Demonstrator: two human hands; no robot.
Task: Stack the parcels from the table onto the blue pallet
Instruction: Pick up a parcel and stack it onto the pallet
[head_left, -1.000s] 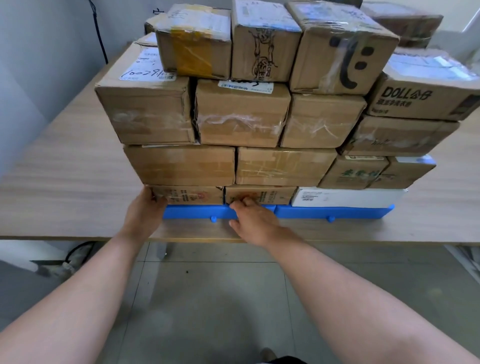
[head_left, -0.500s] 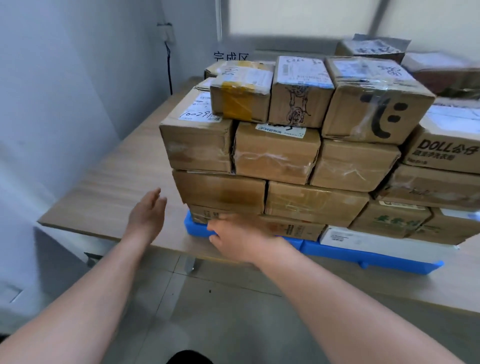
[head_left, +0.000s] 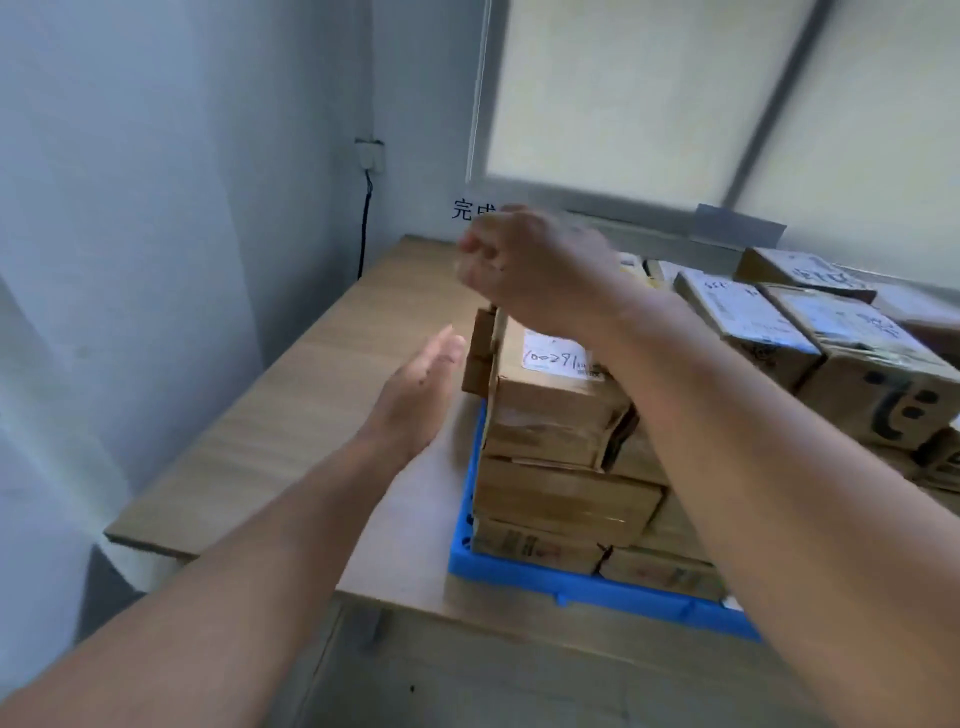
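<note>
Several brown cardboard parcels stand stacked in layers on the blue pallet (head_left: 582, 590), which lies on the wooden table (head_left: 311, 415). The corner parcel with a handwritten white label (head_left: 556, 374) sits at the stack's left end. My left hand (head_left: 415, 389) is held flat with straight fingers beside the stack's left face, just off the cardboard. My right hand (head_left: 519, 260) is raised above the stack's far left corner with its fingers curled; it is blurred and holds nothing I can see. A parcel with a drawn smiley face (head_left: 883, 395) sits on the top layer at the right.
A grey wall with a socket and a hanging black cable (head_left: 366, 218) rises at the left. A window with a pale blind (head_left: 675, 93) stands behind the table. The table's near edge runs just in front of the pallet, with floor below.
My view swung left and up. My right hand left the bottom parcel and rose above the stack's corner. My left hand moved in alongside the stack's left face.
</note>
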